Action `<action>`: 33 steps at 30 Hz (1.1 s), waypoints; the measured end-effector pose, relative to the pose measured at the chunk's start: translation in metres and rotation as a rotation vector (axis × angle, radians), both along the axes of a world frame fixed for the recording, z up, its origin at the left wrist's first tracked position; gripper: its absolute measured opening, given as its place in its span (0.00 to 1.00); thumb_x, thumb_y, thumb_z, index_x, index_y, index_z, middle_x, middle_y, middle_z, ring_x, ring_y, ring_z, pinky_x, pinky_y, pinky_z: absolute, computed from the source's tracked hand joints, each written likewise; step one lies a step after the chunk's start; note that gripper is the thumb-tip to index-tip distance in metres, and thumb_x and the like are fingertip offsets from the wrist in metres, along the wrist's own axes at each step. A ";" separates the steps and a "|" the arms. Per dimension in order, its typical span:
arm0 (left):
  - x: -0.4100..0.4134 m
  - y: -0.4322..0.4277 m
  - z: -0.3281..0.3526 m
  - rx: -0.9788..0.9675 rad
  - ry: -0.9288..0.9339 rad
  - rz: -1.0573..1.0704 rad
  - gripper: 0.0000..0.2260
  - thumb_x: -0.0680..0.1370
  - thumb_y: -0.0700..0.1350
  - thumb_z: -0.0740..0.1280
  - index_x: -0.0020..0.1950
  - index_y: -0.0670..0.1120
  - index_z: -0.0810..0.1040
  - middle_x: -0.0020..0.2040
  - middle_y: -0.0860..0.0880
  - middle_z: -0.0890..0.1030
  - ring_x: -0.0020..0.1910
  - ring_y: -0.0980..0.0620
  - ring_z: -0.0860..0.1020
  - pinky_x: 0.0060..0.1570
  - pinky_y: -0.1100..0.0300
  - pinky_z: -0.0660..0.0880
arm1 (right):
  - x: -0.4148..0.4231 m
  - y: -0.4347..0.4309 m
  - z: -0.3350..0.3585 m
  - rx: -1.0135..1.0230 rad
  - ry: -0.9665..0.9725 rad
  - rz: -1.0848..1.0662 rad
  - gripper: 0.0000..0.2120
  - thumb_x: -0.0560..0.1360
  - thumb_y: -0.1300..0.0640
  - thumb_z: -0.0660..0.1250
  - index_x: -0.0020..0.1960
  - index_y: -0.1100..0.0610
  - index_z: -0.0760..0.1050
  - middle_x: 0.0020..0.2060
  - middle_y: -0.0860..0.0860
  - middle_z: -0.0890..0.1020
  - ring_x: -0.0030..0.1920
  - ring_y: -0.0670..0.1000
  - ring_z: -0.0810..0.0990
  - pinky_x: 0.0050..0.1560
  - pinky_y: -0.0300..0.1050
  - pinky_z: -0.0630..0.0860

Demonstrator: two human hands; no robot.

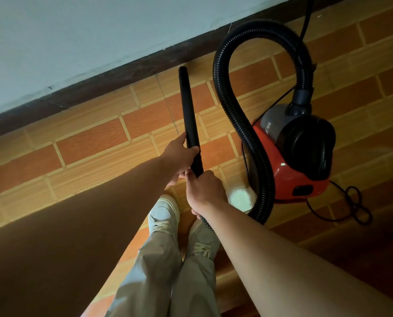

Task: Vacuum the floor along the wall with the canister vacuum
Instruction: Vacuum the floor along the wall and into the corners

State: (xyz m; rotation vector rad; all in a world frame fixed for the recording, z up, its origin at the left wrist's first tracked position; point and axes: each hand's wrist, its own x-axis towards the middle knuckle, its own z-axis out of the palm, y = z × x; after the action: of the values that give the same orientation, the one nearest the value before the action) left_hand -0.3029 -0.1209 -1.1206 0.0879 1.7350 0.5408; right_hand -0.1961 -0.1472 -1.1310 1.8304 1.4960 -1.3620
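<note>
**Black wand gripped by both hands, tip at the skirting**

Black and straight, the wand (188,110) runs up and away from both grips, and its open tip ends at the dark skirting (99,81) under the pale wall (76,42). Whether the tip touches the skirting cannot be told.

The left hand (179,156) comes in from the lower left on a long bare forearm. Its fingers curl round the wand's lower part and its thumb lies along the near side. The right hand (204,191) sits just below and to the right, nearly touching the left one. It is wrapped round the wand's bottom end, knuckles up, with the forearm reaching in from the lower right.

A short run of ribbed hose (228,99) shows under the right wrist. To the right of the grips it climbs in a tall loop and drops into the top of the canister (280,177). The red and black canister stands on the tiled floor (88,143), well to the right of the hands and apart from the wand. A thin cord (353,202) lies tangled beyond it.

Below the grips are two pale shoes (163,213) and light trousers (156,271).
</note>
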 end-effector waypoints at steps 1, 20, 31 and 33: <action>0.000 0.001 0.000 0.000 0.000 0.000 0.30 0.83 0.43 0.65 0.81 0.58 0.56 0.56 0.43 0.83 0.47 0.48 0.83 0.27 0.59 0.76 | 0.001 0.001 0.000 -0.003 0.001 -0.003 0.31 0.79 0.31 0.53 0.54 0.58 0.75 0.40 0.55 0.84 0.35 0.58 0.84 0.40 0.54 0.85; 0.022 0.035 -0.003 0.013 0.036 -0.193 0.30 0.83 0.44 0.65 0.81 0.59 0.56 0.56 0.44 0.81 0.48 0.47 0.81 0.34 0.56 0.78 | 0.011 0.012 -0.003 -0.062 0.011 -0.248 0.31 0.77 0.31 0.52 0.56 0.57 0.73 0.43 0.57 0.85 0.36 0.60 0.86 0.38 0.59 0.86; 0.039 0.026 -0.009 0.022 0.022 -0.145 0.28 0.83 0.43 0.65 0.81 0.56 0.59 0.58 0.43 0.81 0.50 0.46 0.82 0.33 0.57 0.77 | 0.038 0.013 0.000 -0.026 -0.018 -0.124 0.29 0.80 0.32 0.54 0.57 0.58 0.74 0.43 0.55 0.84 0.38 0.57 0.85 0.40 0.52 0.84; 0.039 0.022 -0.009 0.011 0.005 -0.122 0.27 0.83 0.43 0.65 0.79 0.53 0.61 0.57 0.42 0.81 0.50 0.45 0.83 0.34 0.55 0.79 | 0.042 0.013 0.005 -0.011 -0.024 -0.069 0.28 0.81 0.33 0.54 0.56 0.58 0.74 0.43 0.54 0.84 0.39 0.56 0.85 0.41 0.50 0.83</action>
State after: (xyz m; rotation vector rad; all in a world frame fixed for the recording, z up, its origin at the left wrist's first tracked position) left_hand -0.2641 -0.0984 -1.1300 0.2016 1.7195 0.4613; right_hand -0.1538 -0.1337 -1.1260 1.9015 1.4231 -1.3727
